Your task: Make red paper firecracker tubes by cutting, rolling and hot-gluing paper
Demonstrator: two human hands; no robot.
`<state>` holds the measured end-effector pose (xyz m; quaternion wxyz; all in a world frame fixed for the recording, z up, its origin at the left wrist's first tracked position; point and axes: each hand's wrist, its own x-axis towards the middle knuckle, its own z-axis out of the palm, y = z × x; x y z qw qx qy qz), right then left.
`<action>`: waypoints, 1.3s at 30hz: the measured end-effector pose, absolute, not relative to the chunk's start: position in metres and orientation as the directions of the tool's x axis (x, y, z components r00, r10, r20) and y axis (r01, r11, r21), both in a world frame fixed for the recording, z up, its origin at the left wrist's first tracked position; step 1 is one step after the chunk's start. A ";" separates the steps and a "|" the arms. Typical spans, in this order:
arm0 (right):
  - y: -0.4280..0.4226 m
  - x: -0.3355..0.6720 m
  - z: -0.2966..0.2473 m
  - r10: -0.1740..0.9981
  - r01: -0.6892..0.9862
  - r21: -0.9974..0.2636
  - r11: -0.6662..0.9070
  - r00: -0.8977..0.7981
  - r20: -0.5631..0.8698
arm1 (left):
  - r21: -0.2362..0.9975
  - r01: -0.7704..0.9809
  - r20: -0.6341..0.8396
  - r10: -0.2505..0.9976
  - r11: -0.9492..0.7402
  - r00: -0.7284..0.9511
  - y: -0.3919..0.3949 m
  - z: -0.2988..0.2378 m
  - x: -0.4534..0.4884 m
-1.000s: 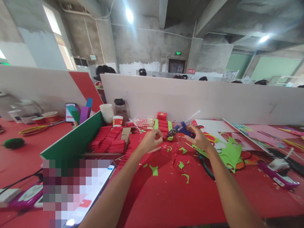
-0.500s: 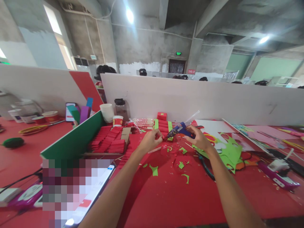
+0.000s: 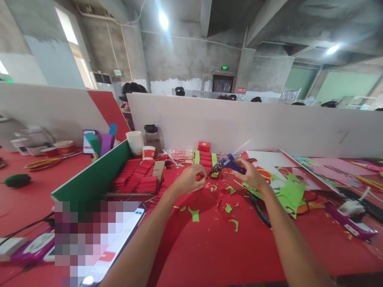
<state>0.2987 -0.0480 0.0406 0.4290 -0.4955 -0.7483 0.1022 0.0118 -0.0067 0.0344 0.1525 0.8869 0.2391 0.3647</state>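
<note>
My right hand [image 3: 251, 173] is wrapped round the handle of a blue glue gun [image 3: 228, 162], and a clear glue stick [image 3: 242, 147] pokes out of its back. The nozzle points left and down, close to the fingertips of my left hand [image 3: 190, 179]. Those fingers are pinched together; what they hold, if anything, is too small and hidden to tell. Just behind lies a row of red rolls [image 3: 206, 158] with light green bands, a small red box with a yellow star [image 3: 204, 146] behind it. Green scraps [image 3: 195, 215] are scattered on the red tabletop [image 3: 209, 255] in front.
Stacked red strips [image 3: 134, 179] fill the left side beside a green divider [image 3: 89, 175]. A phone [image 3: 119, 239] lies near my left forearm. Paper cups [image 3: 135, 142] and a bottle [image 3: 152, 136] stand behind. Cut green sheets [image 3: 289, 191] lie right, near a purple power strip [image 3: 350, 223].
My left hand has shifted slightly right, its fingers curling closer to the nozzle. The right hand and glue gun have stayed nearly still.
</note>
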 end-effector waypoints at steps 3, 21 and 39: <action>-0.048 0.299 0.041 0.828 0.649 -0.580 0.492 -0.141 0.543 | 0.431 0.334 0.579 0.541 -0.838 0.611 -0.007 0.035 0.011; -0.048 0.310 0.038 0.847 0.662 -0.599 0.450 -0.105 0.521 | 0.469 0.296 0.514 0.530 -0.832 0.674 -0.012 0.042 0.010; -0.048 0.314 0.039 0.826 0.648 -0.581 0.493 -0.138 0.547 | 0.621 0.285 0.486 0.644 -0.730 0.591 -0.010 0.039 0.014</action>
